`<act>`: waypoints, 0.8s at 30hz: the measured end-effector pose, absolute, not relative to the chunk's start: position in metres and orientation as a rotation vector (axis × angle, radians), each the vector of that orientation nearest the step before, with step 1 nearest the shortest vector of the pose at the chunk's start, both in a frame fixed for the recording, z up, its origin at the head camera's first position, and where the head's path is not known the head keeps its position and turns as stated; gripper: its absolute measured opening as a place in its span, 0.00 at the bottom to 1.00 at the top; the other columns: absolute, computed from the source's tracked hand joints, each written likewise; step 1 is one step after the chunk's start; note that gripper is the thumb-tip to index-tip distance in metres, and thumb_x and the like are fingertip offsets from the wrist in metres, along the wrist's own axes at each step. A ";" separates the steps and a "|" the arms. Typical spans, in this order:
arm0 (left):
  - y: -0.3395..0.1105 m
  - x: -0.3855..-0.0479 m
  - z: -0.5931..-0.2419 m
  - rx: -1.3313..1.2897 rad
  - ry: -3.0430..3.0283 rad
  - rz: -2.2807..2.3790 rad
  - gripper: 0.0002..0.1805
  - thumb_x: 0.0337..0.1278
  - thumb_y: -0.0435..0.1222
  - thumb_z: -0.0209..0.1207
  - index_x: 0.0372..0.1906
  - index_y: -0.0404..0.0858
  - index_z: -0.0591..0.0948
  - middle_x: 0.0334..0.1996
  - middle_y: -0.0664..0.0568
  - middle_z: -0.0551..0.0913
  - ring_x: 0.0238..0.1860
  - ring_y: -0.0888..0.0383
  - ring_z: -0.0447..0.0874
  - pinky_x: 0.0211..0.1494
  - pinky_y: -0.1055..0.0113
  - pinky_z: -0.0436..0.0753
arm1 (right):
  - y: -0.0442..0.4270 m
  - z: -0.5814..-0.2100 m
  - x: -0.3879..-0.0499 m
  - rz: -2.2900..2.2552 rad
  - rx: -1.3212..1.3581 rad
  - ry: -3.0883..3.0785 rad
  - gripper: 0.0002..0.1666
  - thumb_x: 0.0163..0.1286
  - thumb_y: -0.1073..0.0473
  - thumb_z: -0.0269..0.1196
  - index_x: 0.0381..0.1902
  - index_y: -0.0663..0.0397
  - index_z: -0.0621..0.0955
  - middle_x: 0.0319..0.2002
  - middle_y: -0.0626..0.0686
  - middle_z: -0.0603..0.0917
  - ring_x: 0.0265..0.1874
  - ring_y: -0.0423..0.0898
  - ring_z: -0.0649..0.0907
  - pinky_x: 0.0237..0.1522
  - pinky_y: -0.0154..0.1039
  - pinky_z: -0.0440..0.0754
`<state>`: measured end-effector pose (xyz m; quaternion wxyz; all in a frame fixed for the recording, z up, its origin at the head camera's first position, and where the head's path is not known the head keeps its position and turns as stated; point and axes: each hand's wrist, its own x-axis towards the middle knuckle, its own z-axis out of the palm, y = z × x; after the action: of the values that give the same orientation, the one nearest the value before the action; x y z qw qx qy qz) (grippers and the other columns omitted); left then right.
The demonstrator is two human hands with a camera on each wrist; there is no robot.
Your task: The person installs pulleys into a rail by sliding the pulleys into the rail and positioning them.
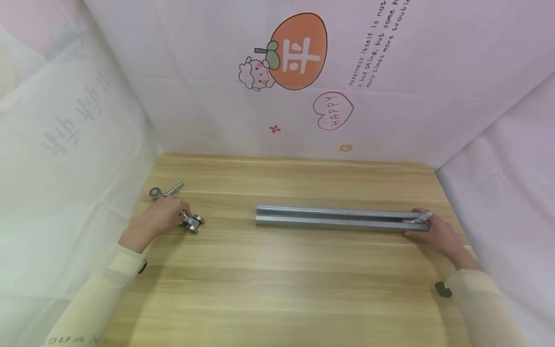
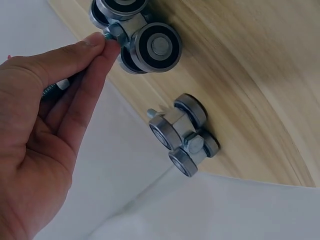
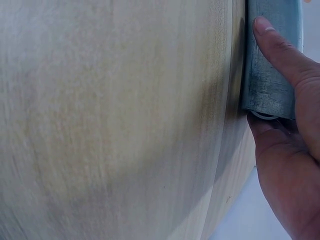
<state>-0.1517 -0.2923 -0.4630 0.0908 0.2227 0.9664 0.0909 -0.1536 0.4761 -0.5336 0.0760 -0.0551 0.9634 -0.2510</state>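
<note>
On the left of the table, my left hand (image 1: 158, 219) pinches the bolt stem of a wheeled roller trolley (image 1: 193, 223) between thumb and fingertips. In the left wrist view this trolley (image 2: 159, 47) shows its dark-centred metal wheels. A second roller trolley (image 2: 193, 144) lies behind that hand near the table edge, its threaded stem (image 1: 177, 186) visible in the head view. Farther right, a long grey metal channel rail (image 1: 325, 219) lies with its slot facing up. My right hand (image 1: 438, 236) grips the rail's right end. A threaded bolt (image 1: 424, 217) sticks out of the slot there; whatever bears it inside is hidden.
The pale wooden table (image 1: 277, 289) carries these parts. White printed cloth (image 1: 195, 96) hangs behind the table and along both sides. In the right wrist view the table edge (image 3: 220, 150) runs close beside the rail end.
</note>
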 end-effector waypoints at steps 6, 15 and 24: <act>-0.285 -0.150 -0.463 0.663 2.875 0.260 0.07 0.53 0.24 0.74 0.34 0.37 0.90 0.32 0.49 0.91 0.33 0.52 0.89 0.39 0.54 0.88 | 0.475 -0.534 -0.154 -0.762 -0.170 2.892 0.51 0.64 0.46 0.78 0.75 0.63 0.68 0.61 0.81 0.76 0.56 0.81 0.77 0.54 0.77 0.72; -0.274 -0.150 -0.459 0.670 2.875 0.258 0.06 0.51 0.24 0.74 0.34 0.36 0.90 0.31 0.47 0.91 0.31 0.54 0.87 0.38 0.56 0.88 | 0.476 -0.534 -0.156 -0.771 -0.173 2.897 0.51 0.63 0.47 0.79 0.75 0.63 0.68 0.61 0.81 0.77 0.56 0.80 0.77 0.54 0.77 0.72; -0.259 -0.155 -0.450 0.710 2.878 0.266 0.06 0.52 0.24 0.72 0.32 0.36 0.90 0.29 0.50 0.89 0.28 0.57 0.82 0.37 0.57 0.87 | 0.476 -0.535 -0.154 -0.776 -0.181 2.906 0.51 0.62 0.48 0.80 0.74 0.63 0.69 0.60 0.81 0.77 0.56 0.81 0.77 0.54 0.78 0.72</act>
<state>-0.1547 -0.2594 -0.4504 0.0827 0.2378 0.9637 0.0890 -0.1545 0.4757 -0.5350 0.0640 -0.0599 0.9624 -0.2570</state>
